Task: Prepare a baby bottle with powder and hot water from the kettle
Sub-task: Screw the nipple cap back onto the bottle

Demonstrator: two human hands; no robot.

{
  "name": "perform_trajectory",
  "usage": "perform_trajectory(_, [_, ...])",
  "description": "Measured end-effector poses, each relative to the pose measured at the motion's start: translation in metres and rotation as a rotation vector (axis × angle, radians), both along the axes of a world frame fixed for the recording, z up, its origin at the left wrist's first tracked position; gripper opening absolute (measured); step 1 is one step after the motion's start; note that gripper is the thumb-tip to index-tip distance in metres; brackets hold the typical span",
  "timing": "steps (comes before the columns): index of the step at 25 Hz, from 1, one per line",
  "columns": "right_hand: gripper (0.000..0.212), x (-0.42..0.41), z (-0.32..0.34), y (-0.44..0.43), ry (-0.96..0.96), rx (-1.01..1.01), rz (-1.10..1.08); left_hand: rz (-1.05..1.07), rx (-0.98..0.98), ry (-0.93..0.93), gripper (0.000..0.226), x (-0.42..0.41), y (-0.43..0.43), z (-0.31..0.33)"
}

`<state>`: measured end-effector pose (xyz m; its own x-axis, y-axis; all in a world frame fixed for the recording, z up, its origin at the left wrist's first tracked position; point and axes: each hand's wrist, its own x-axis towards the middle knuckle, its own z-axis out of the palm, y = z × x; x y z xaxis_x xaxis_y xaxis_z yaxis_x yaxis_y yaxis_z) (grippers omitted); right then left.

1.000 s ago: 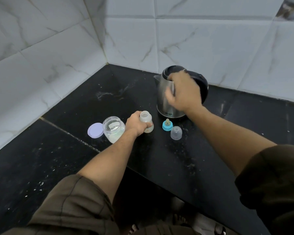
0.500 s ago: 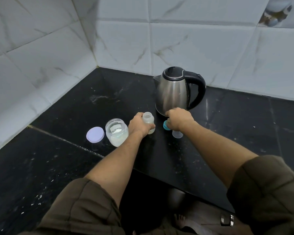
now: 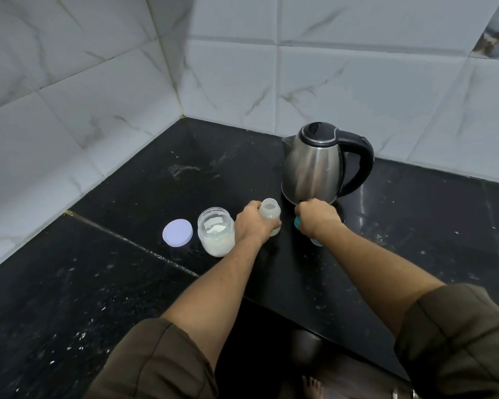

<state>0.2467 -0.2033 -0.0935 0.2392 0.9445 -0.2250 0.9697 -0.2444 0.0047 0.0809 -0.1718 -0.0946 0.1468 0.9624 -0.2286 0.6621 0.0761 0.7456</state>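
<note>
The black worktop (image 3: 185, 174) is carrying everything: just before the kettle (image 3: 314, 165), the left grip (image 3: 254, 223) is clasping the bottle (image 3: 270, 211) round its body, probably light, slick and tippy; the right grip (image 3: 317, 217) is pinching the ring (image 3: 297, 222).

Olive-brown short sleeves (image 3: 162, 361) — bare forearms

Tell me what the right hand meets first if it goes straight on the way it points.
Most likely the kettle: the right hand, curled on the teal nipple ring, points away from the person at its lower body, just ahead. Depth is hard to judge.
</note>
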Motion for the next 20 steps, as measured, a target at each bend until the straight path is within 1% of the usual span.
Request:
perform_trajectory(2, [0.027,-0.001,-0.002,0.003,0.003,0.012,-0.006,0.002,-0.001,-0.012,0.053,0.0,-0.001,0.0])
perform_trajectory(5, [0.035,0.0,-0.005,0.003,-0.001,-0.029,0.012,0.003,0.005,-0.002,0.056,-0.001,-0.004,0.0])
perform_trajectory(8, [0.038,-0.004,0.001,0.005,-0.017,-0.052,0.05,0.008,0.015,0.011,0.055,0.0,-0.005,0.001])
perform_trajectory(12, [0.037,-0.008,0.053,0.025,0.092,0.108,0.077,0.019,0.011,0.007,0.055,0.0,-0.004,0.007])
perform_trajectory(15, [0.041,-0.012,0.091,0.036,0.172,0.225,0.08,0.022,-0.007,0.002,0.057,-0.004,-0.003,0.008])
perform_trajectory(17, [0.045,-0.017,0.102,0.038,0.23,0.248,0.098,0.012,-0.005,0.009,0.058,-0.005,-0.001,0.008])
perform_trajectory(20, [0.053,-0.028,0.099,0.037,0.25,0.198,0.183,-0.011,-0.008,0.024,0.056,-0.004,0.0,0.009])
